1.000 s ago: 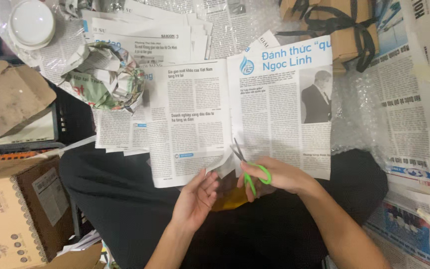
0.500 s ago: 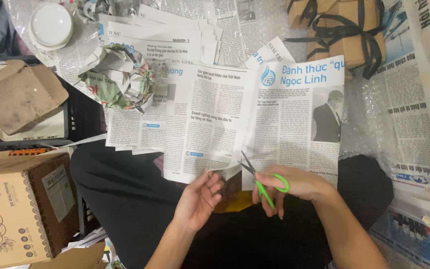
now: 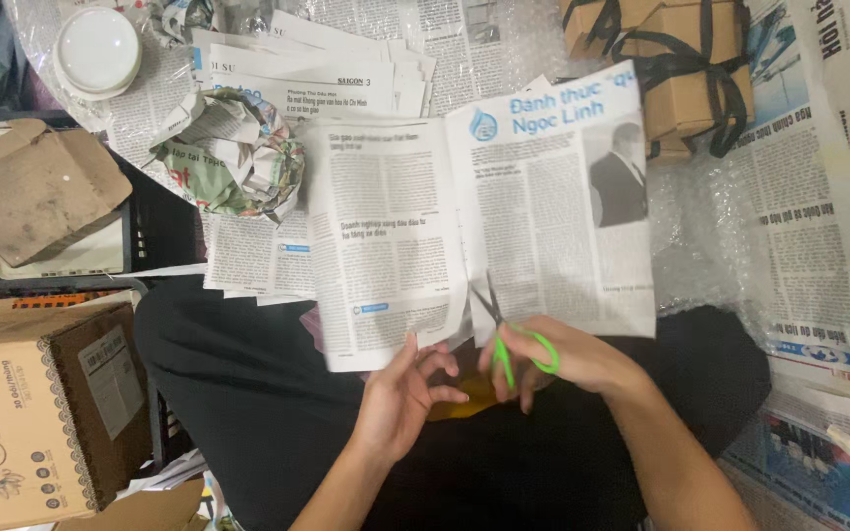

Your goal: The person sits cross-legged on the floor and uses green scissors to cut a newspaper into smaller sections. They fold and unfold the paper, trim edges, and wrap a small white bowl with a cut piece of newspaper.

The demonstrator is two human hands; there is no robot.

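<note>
gripping green-handled scissors (image 3: 509, 329), the right hand (image 3: 568, 359) has its fingers through the loops, and the open blades point up and away from it into the fold at the near edge of a newspaper sheet (image 3: 474, 221). the left hand (image 3: 400, 388), just beside the right one, pinches the near edge of that sheet, fingers partly spread. the sheet lies spread beyond both hands, over the person's dark lap. a crumpled newspaper ball (image 3: 233, 157) sits further out to the left of the left hand, a cardboard box (image 3: 36, 418) well to its left, and strapped brown boxes (image 3: 671, 69) far beyond the right hand.
</note>
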